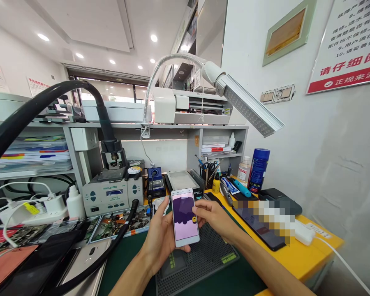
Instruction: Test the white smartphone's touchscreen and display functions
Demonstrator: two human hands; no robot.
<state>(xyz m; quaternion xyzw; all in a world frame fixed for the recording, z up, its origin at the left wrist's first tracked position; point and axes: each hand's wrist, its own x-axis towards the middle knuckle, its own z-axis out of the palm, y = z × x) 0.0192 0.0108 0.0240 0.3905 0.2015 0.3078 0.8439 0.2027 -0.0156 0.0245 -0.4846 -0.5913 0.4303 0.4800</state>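
A white smartphone (184, 232) is held upright above the bench, its screen lit with a pink and dark purple picture and a small yellow round mark. My left hand (158, 232) is wrapped round it from the left and underneath, fingertips showing below its lower edge. At the phone's right edge, my right hand (212, 213) has thumb and fingers curled in a pinch against the side; the fingers behind are hidden. Under both hands lies a dark perforated work mat (194, 273) on a green surface.
A rework station (112, 195) with a thick black hose stands left, behind a tray of circuit boards (120, 224). Several phones lie at the lower left. On the right are a black phone (255, 226), a blue spray can (259, 170) and a white power strip (304, 232). A lamp (249, 102) hangs overhead.
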